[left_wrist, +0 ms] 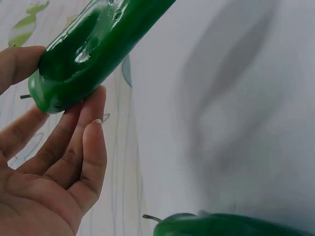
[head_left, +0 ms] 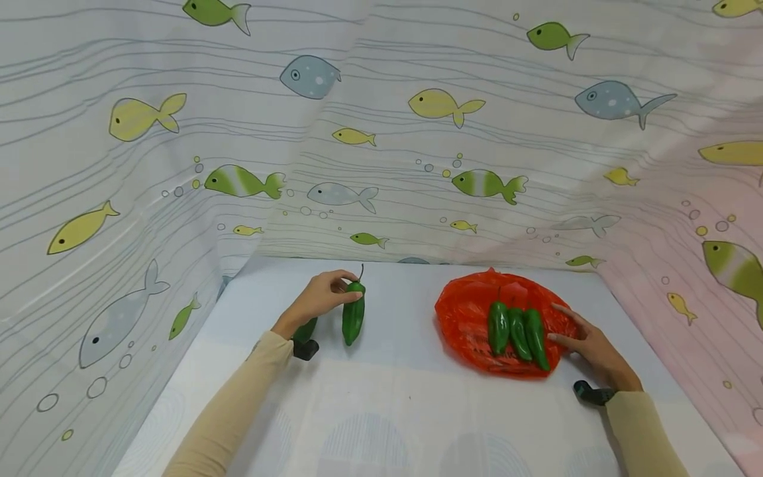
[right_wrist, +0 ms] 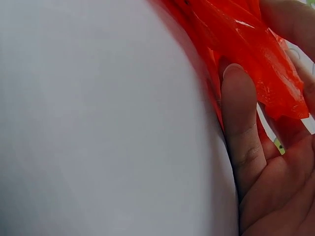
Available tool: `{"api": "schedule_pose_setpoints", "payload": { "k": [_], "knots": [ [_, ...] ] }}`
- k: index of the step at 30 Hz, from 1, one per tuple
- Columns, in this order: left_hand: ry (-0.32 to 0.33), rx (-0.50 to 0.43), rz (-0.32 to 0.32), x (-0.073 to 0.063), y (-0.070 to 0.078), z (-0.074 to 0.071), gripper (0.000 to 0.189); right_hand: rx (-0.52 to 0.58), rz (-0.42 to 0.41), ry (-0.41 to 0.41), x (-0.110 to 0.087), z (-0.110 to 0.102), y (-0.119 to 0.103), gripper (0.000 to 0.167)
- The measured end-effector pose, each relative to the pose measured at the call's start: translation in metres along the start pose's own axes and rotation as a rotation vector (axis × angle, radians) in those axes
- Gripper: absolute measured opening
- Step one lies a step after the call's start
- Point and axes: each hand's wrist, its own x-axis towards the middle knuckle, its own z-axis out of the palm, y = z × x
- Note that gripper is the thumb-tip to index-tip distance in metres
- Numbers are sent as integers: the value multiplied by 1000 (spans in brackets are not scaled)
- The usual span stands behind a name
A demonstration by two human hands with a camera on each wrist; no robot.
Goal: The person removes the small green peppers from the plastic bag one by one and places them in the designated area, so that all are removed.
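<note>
My left hand (head_left: pixel 324 295) pinches a long green pepper (head_left: pixel 354 315) near its stem end, and the pepper hangs tip down above the table. Up close in the left wrist view, the pepper (left_wrist: pixel 98 49) looks glossy, held between thumb and fingertips. A second green pepper (head_left: pixel 305 330) lies below the left wrist, partly hidden by it. On the right, a red plastic bag (head_left: pixel 461 318) lies spread out with three green peppers (head_left: pixel 520 332) side by side on it. My right hand (head_left: pixel 590 344) holds the bag's right edge; in the right wrist view, the red film (right_wrist: pixel 246 54) passes between its fingers.
The white table (head_left: pixel 381 411) carries faint arch patterns near its front. Fish-printed sheeting (head_left: pixel 393 165) stands behind it and along both sides. A dark wrist camera (head_left: pixel 305 350) sits under the left wrist and another camera (head_left: pixel 591 393) by the right.
</note>
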Motion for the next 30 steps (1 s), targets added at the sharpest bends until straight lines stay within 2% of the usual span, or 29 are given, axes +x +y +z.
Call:
{"api": "schedule_pose_setpoints", "payload": {
  "k": [6, 11, 20, 26, 30],
  "knots": [
    [-17, 23, -18, -4, -8, -4, 49, 2, -2, 5, -3, 2, 1, 83],
    [-13, 39, -27, -7, -14, -9, 48, -20, -11, 20, -5, 2, 0, 82],
    [-11, 52, -45, -10, -23, -15, 48, 2, -5, 12, -4, 2, 0, 83],
    [6, 61, -73, -13, -27, -18, 46, 10, -10, -1, -4, 1, 0, 82],
    [17, 64, -63, -13, -31, -21, 47, 10, -9, -2, -3, 1, -1, 82]
  ]
}}
